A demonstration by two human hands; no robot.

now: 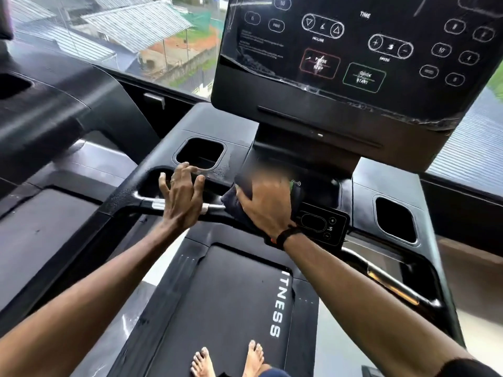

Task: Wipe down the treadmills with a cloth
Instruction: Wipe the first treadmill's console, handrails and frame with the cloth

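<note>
I stand barefoot on a black treadmill, its belt (231, 308) below me and its console screen (353, 50) above. My right hand (265, 202) presses a dark cloth (232, 204) onto the tray below the screen, its fingertips blurred. My left hand (182, 197) hovers with fingers spread over the front handlebar (152, 204), beside the left cup holder (200, 153). Water droplets speckle the tray near that cup holder.
A small control pad (322, 223) sits just right of my right wrist. Another cup holder (396, 223) lies at the right. A second treadmill (54, 110) stands close on the left. A window (122, 36) ahead overlooks rooftops.
</note>
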